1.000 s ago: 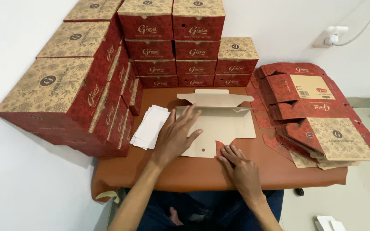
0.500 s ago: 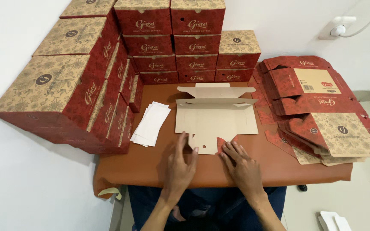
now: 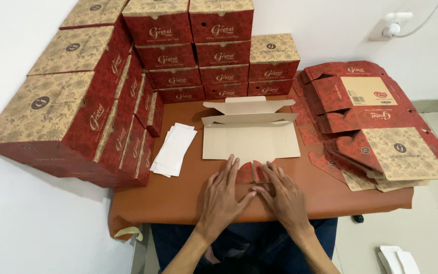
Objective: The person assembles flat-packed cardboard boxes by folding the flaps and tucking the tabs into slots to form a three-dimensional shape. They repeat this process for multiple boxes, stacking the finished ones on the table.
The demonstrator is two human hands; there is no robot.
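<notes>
Left hand (image 3: 223, 195) and right hand (image 3: 284, 195) lie palm down, side by side, fingers spread nearly flat. Neither grips anything; the fingertips of both press on the small red front flap (image 3: 248, 174) of an unfolded cardboard box blank (image 3: 252, 142). The thumbs almost meet beneath that flap.

The box blank lies plain-side up at the middle of the brown table (image 3: 178, 195), its rear flaps (image 3: 249, 107) partly raised. All further positions are given relative to this blank.

Just to its left, apart from it, lies a small stack of white paper sheets (image 3: 173, 148). Further left, a block of assembled red-and-tan patterned boxes (image 3: 67, 122) stands stacked along the table edge. Behind the blank, against the white wall (image 3: 320, 30), more assembled boxes (image 3: 219, 56) stand in rows several high. To its right, a pile of flat unfolded box blanks (image 3: 376, 132) lies fanned, overhanging the table edge. Behind and right of the blank, a wall socket with a white plug (image 3: 391, 28) is seen.
</notes>
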